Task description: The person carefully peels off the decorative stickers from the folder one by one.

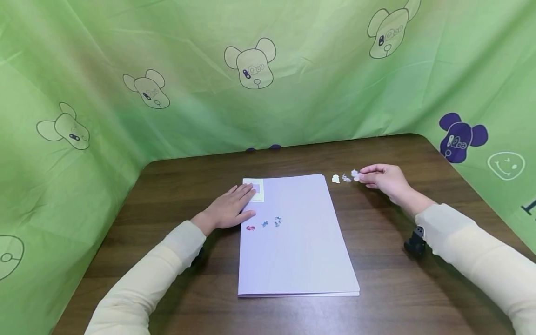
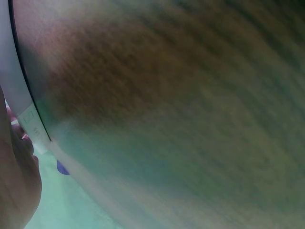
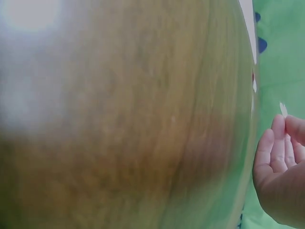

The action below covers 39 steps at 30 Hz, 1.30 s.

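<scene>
A large pale lavender-white folded sheet (image 1: 293, 251) lies on the table, with a small white label (image 1: 260, 195) at its upper left corner. My left hand (image 1: 228, 208) rests on the sheet's left edge, fingers stretched over the label. Below it on the sheet are three small stickers: a red one (image 1: 251, 228), a blue one (image 1: 264, 224) and a pale blue cluster (image 1: 278, 221). To the right of the sheet, my right hand (image 1: 388, 181) pinches a small whitish cut-out piece (image 1: 355, 175) between thumb and fingertips. In the right wrist view the piece (image 3: 283, 109) shows edge-on.
A cream cut-out (image 1: 336, 178) and a greyish cut-out (image 1: 345, 177) lie on the brown wooden table (image 1: 389, 288), between the sheet and my right hand. A green curtain (image 1: 310, 102) with bear-head prints hangs behind the table and along both sides.
</scene>
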Each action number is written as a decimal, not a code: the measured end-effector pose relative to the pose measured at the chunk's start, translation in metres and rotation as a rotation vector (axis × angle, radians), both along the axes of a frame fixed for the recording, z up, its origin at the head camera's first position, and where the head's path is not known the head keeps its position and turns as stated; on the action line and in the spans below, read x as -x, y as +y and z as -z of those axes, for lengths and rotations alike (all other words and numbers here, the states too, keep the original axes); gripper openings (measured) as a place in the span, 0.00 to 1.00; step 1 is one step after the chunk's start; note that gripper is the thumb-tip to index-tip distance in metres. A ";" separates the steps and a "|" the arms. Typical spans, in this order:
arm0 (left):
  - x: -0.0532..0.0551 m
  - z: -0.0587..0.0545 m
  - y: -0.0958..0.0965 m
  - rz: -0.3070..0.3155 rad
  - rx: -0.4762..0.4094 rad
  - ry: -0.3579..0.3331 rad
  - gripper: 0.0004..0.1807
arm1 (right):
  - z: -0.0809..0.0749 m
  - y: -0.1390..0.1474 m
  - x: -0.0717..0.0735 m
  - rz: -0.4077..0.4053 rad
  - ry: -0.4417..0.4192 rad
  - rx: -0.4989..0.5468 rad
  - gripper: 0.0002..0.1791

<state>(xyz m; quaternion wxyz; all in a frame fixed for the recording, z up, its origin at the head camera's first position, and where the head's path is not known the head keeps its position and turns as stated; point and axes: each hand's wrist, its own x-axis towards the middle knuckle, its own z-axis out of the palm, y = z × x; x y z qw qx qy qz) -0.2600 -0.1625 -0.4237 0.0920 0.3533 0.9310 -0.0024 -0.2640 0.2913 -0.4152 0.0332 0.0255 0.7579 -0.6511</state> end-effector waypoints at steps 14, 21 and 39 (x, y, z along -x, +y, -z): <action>0.001 0.000 0.000 0.018 -0.007 0.004 0.42 | 0.005 0.013 0.013 0.002 -0.048 -0.047 0.14; 0.001 0.000 0.000 0.019 -0.009 0.004 0.42 | 0.008 0.011 0.016 -0.003 -0.024 -0.141 0.16; 0.000 -0.001 -0.001 0.016 -0.002 0.003 0.42 | 0.014 0.009 0.019 0.002 0.021 -0.371 0.19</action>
